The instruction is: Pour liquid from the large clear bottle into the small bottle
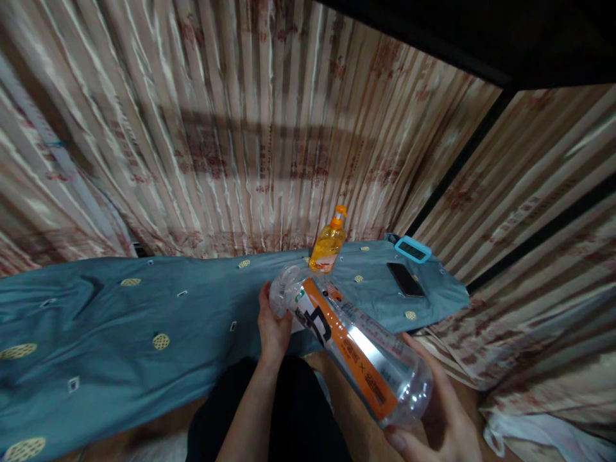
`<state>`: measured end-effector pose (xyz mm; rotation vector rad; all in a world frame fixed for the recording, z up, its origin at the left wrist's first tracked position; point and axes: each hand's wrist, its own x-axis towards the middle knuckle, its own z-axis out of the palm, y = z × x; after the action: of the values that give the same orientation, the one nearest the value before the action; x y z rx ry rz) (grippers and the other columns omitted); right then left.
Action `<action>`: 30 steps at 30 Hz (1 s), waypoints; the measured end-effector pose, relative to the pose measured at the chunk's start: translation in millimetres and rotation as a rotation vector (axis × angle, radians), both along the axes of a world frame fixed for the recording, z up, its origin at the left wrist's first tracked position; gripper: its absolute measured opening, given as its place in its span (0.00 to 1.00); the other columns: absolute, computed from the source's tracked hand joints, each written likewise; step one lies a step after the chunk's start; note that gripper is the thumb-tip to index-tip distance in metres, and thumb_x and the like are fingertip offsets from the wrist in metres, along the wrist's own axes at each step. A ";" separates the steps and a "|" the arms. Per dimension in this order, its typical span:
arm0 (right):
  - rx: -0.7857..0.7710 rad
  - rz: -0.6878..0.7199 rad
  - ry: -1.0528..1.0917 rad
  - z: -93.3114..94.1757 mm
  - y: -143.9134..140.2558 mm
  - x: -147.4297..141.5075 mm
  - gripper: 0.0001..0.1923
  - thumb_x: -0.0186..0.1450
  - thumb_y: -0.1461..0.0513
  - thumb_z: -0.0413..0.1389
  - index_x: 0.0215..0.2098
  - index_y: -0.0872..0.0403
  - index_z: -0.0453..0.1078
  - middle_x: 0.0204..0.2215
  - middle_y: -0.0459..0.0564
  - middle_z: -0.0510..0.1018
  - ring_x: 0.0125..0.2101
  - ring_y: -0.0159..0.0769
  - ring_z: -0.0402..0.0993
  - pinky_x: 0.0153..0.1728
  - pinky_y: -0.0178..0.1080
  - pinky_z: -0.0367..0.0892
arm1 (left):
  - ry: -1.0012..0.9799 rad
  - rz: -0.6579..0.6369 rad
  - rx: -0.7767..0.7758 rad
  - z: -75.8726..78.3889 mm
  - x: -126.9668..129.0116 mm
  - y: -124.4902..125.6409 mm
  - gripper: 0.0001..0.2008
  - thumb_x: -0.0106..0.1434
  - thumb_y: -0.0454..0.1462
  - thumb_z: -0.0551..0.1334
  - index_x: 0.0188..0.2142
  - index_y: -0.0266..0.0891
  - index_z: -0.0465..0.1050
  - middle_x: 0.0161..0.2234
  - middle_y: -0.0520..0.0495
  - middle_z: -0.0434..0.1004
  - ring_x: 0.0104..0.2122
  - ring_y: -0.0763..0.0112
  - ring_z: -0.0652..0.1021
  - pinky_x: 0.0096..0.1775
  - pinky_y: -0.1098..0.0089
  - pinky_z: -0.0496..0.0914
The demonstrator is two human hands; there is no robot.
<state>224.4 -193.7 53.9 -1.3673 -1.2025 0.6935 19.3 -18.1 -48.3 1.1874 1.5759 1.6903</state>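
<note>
A teal cloth [120,321] with yellow dots lay at the left. The left hand [272,327] gripped the neck end of a clear plastic bottle [349,343], held tilted; the right hand [433,417] cupped its base. Beyond stood an orange pump bottle [328,244], with a dark phone [405,280] to its right.

Your clear plastic bottle [349,346] wears a label of orange, white and black — the orange runs as a long band. Behind it stands an amber pump bottle [328,247] with an orange top. The teal bedsheet [144,314] carries scattered yellow ovals; the beige striped curtain [231,128] shows faded reddish motifs.
</note>
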 end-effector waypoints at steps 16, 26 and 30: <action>0.014 0.019 -0.050 -0.1 -0.8 0.8 0.46 0.59 0.42 0.69 0.69 0.45 0.62 0.59 0.49 0.82 0.55 0.45 0.83 0.53 0.36 0.79 | -0.021 -0.040 -0.023 4.6 -1.8 -1.1 0.41 0.49 0.32 0.65 0.65 0.41 0.62 0.54 0.40 0.82 0.50 0.53 0.84 0.54 0.57 0.77; 0.043 -0.007 -0.070 3.3 -0.4 -5.8 0.39 0.61 0.41 0.67 0.67 0.35 0.63 0.61 0.36 0.80 0.57 0.33 0.80 0.54 0.27 0.75 | -0.022 -0.025 -0.037 5.0 -1.7 -0.3 0.41 0.49 0.31 0.64 0.64 0.41 0.62 0.54 0.41 0.82 0.49 0.54 0.84 0.53 0.59 0.78; 0.036 -0.024 -0.144 6.0 -0.3 -6.5 0.40 0.63 0.40 0.65 0.68 0.43 0.62 0.59 0.44 0.82 0.56 0.37 0.82 0.53 0.30 0.77 | -0.011 -0.008 -0.025 7.0 -0.6 -0.8 0.40 0.50 0.30 0.64 0.64 0.40 0.63 0.55 0.40 0.81 0.51 0.54 0.83 0.54 0.59 0.77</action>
<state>217.9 -194.0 59.9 -1.4186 -1.3039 0.5615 18.7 -18.9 -41.4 1.1685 1.5792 1.6639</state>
